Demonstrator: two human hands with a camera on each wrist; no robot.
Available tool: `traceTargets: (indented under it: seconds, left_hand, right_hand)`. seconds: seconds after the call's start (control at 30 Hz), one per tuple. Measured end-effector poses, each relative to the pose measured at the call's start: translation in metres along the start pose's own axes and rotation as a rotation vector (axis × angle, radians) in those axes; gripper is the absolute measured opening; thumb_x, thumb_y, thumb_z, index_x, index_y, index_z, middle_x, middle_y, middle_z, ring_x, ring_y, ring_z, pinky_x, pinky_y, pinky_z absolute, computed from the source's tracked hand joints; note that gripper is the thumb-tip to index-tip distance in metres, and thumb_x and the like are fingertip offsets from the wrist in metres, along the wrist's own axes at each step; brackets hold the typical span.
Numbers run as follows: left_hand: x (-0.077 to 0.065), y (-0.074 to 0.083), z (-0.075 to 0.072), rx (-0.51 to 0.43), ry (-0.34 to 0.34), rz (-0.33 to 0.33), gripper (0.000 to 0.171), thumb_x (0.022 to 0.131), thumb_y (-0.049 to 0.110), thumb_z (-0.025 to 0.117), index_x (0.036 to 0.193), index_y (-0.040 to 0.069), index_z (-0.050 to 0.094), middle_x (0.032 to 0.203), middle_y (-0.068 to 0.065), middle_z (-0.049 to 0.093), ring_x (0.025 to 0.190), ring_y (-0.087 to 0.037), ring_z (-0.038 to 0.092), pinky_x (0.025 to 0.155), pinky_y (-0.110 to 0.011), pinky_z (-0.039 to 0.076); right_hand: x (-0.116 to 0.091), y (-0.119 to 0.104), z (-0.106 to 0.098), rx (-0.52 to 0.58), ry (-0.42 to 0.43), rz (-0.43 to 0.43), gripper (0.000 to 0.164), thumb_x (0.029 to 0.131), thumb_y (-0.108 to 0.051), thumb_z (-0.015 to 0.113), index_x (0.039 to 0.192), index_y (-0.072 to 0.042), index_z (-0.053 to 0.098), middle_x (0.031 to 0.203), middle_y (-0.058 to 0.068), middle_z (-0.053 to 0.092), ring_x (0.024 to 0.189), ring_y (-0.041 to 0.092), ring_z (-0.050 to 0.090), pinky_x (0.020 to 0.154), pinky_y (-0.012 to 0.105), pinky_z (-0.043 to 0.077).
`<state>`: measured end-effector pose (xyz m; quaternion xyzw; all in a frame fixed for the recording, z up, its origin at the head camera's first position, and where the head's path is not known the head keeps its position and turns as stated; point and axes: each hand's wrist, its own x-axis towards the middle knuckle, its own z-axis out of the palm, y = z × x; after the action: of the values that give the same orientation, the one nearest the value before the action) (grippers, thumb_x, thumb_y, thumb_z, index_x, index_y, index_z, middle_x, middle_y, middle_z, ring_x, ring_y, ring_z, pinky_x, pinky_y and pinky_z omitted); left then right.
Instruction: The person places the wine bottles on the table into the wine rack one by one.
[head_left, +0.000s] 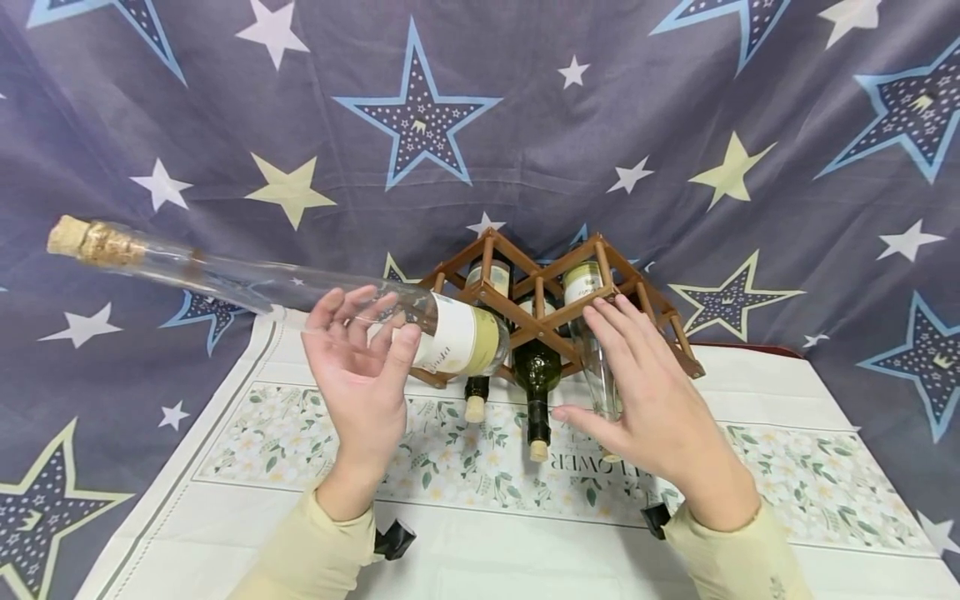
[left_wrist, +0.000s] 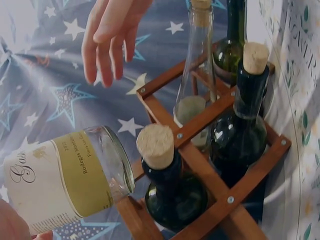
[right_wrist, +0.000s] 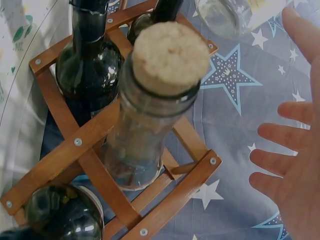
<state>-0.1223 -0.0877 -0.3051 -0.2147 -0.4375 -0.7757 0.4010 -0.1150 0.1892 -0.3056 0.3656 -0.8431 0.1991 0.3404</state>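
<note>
My left hand holds a clear glass wine bottle, its thumb across the label side and its fingers seen through the glass. The cork points to the left, and the white and olive label is near the base, which is close to the wooden wine rack. My right hand is beside the rack's right part, fingers extended and holding nothing. Below it, a corked clear bottle sits in the rack. Dark bottles lie in neighbouring compartments, corks toward me.
The rack stands on a table with a white, flower-printed cloth. Right behind it hangs a grey-blue curtain with stars. A black strap end sticks out by the left cuff.
</note>
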Motion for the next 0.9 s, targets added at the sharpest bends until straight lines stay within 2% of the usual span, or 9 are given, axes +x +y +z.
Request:
traceTargets:
  seconds: [0.3, 0.63, 0.9]
  left_hand:
    - [-0.011, -0.004, 0.013, -0.062, -0.064, -0.04, 0.068, 0.077, -0.023, 0.061, 0.136, -0.001, 0.035, 0.13, -0.027, 0.045, 0.116, -0.045, 0.052, 0.099, -0.049, 0.045]
    - [-0.023, -0.008, 0.022, -0.09, -0.135, -0.073, 0.068, 0.08, -0.013, 0.07, 0.137, -0.001, 0.034, 0.131, -0.03, 0.042, 0.116, -0.045, 0.051, 0.098, -0.053, 0.045]
    - [-0.032, -0.01, 0.029, -0.115, -0.173, -0.102, 0.071, 0.081, -0.01, 0.073, 0.138, -0.002, 0.032, 0.132, -0.029, 0.043, 0.117, -0.043, 0.051, 0.1, -0.054, 0.043]
  right_hand:
    - [0.005, -0.008, 0.005, 0.007, 0.002, -0.009, 0.101, 0.08, -0.06, 0.072, 0.155, -0.003, 0.035, 0.155, 0.013, 0.038, 0.146, 0.036, 0.025, 0.114, 0.055, 0.023]
    - [0.006, -0.014, 0.009, -0.007, -0.036, -0.005, 0.104, 0.079, -0.062, 0.072, 0.157, -0.006, 0.031, 0.157, 0.012, 0.035, 0.146, 0.034, 0.026, 0.117, 0.049, 0.021]
    - [0.004, -0.017, 0.011, 0.005, -0.046, 0.003, 0.104, 0.08, -0.062, 0.072, 0.157, -0.006, 0.031, 0.157, 0.011, 0.036, 0.145, 0.033, 0.028, 0.116, 0.047, 0.024]
